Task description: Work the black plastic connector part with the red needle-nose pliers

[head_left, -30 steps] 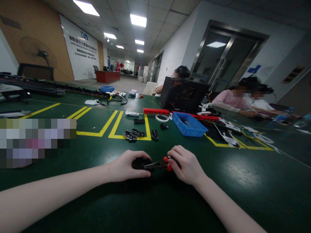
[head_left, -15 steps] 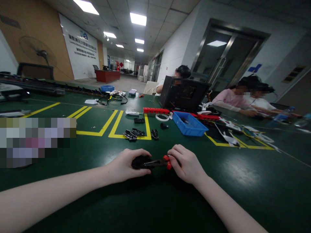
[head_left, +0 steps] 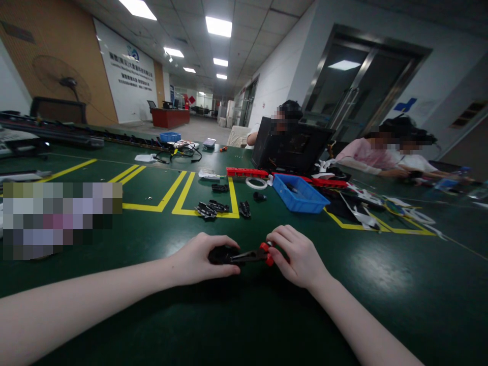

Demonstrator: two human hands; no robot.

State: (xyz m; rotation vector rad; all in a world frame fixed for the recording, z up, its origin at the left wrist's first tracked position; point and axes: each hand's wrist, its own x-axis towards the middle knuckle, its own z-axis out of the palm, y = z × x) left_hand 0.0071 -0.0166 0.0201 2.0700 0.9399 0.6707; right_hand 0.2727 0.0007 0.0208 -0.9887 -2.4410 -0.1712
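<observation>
Low over the green table [head_left: 213, 325], a black clamp-like tool [head_left: 248, 257] with two red tips lies between my hands. My left hand [head_left: 196, 259] wraps its thumb and fingers around the dark, wider end; part of that end is hidden in the grip. On the other side, my right hand [head_left: 299, 254] pinches at the red tips [head_left: 267, 253] with curled fingers. A small pale bit shows at those fingertips, too small to name. Beyond my hands lie several small black jagged parts [head_left: 207, 210] and a short black cylindrical piece [head_left: 260, 196].
A blue bin [head_left: 305, 203] with dark items stands ahead to the right, near a white ring [head_left: 256, 183] and a red strip [head_left: 247, 172]. Behind rises a black case [head_left: 292, 145]. Yellow tape [head_left: 206, 213] marks the table. Co-workers [head_left: 366, 152] sit across it.
Both hands and the tool have shifted very slightly right in view, along with the whole scene. My right fingers sit a little differently at the red tips; both grips hold.
</observation>
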